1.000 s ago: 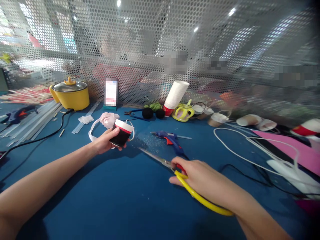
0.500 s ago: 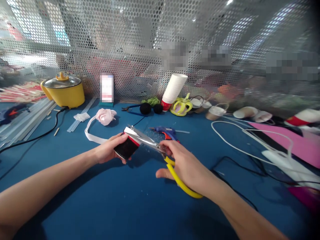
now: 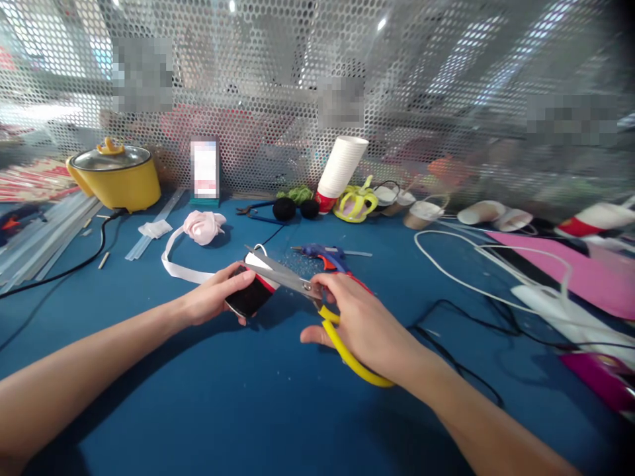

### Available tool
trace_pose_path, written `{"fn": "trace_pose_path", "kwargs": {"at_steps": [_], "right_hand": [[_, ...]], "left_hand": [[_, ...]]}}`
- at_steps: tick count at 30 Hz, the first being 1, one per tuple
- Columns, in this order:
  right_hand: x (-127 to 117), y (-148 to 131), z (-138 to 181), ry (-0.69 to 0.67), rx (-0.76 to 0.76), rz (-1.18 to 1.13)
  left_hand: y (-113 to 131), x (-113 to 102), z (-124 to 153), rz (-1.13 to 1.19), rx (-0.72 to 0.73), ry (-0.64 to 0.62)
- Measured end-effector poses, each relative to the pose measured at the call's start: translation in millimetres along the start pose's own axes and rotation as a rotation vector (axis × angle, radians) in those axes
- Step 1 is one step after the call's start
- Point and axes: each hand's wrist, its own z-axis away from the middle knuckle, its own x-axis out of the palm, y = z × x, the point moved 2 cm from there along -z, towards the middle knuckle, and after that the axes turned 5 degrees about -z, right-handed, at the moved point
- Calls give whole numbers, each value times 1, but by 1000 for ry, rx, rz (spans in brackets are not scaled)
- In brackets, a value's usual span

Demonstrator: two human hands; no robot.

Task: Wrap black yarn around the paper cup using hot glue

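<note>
My left hand point(image 3: 214, 299) is wrapped round a small black paper cup point(image 3: 249, 295) with a red band and white rim, tilted on its side just above the blue table point(image 3: 248, 396). My right hand point(image 3: 357, 317) grips yellow-handled scissors point(image 3: 297, 285); their steel blades lie across the cup's rim. A thin white loop sits at the rim by the blade tips.
A white ribbon with a pink fabric flower point(image 3: 201, 226) lies behind the cup. A blue glue gun point(image 3: 323, 254) lies just beyond my right hand. A yellow pot point(image 3: 115, 175), stacked white cups point(image 3: 342, 168), black pompoms point(image 3: 284, 208), cords point(image 3: 471, 277) and pink foam sheet point(image 3: 570, 271) crowd the back and right.
My right hand lifted the scissors from the table and brought the blades to the cup's rim. My left hand tipped the cup over and lowered it slightly.
</note>
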Motion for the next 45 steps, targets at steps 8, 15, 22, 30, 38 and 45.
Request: {"fn": "trace_pose_path", "kwargs": {"at_steps": [8,15,22,30,38,45], "right_hand": [[1,0,0,1,7,3],[4,1,2,-2,17,-62],[5,-1,2,6,43,-47],[0,-5,1,12,25,2],[0,-4,1,-7,20,39],[-5,-6,3,-21,17,22]], "left_hand": [[0,1,1,-53,16,30],[1,4,2,-246,61,104],[2,0,2,-418,173,192],[3,-1,2,-458,218,181],[4,-1,2,-479,232,172],[5,-1,2,-514,252,192]]}}
